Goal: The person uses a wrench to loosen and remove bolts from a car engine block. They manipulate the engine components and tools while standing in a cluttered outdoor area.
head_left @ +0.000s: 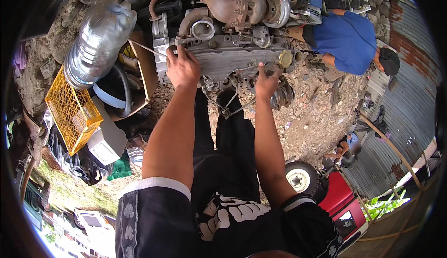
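At top ctr of the frame sits an old engine (223, 59), rusty pipe (223, 6) along its upper side. L hand (183, 68) has bent fingers on its left end, nr a thin rod (148, 48); R hand (267, 82) is at its lower edge, beside a yellow cap (285, 58); can't tell if either's gripping. Co-worker (345, 41) in blue, upper R.

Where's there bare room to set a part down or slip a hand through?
Bare: the engine cover between left hand and right hand; gravel between right forearm, person in blue and wheel. Crowded: leftward, yellow crate and big bottle; past the cover, rusty pipes.
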### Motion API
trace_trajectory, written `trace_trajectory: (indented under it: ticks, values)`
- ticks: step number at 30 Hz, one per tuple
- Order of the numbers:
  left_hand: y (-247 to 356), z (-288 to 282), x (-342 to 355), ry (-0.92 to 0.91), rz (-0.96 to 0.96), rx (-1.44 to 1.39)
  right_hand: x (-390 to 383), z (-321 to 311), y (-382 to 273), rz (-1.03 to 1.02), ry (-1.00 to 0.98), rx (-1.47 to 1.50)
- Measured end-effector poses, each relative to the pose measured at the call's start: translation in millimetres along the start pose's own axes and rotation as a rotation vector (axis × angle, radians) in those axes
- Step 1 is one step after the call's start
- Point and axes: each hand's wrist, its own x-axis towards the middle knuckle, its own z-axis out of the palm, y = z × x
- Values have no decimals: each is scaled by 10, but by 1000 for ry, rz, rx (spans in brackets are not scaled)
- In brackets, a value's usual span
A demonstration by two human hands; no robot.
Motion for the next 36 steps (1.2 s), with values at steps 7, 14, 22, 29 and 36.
trace_trajectory:
  ticks: [7,14,22,29,36]
  values:
    - [-5,-9,2,-5,-11,15,132,113,-695,-535,-306,-133]
    - [-17,29,-1,9,0,-19,445,440,-1020,-635,-636,-742]
    - [-32,13,-9,-6,-26,-25,655,375,-1069,-873,-845,-677]
    - [-58,44,-22,34,-24,-33,690,293,-1022,-858,-839,-443]
    - [-29,44,-25,80,-10,3,604,437,-1120,-796,-720,-374]
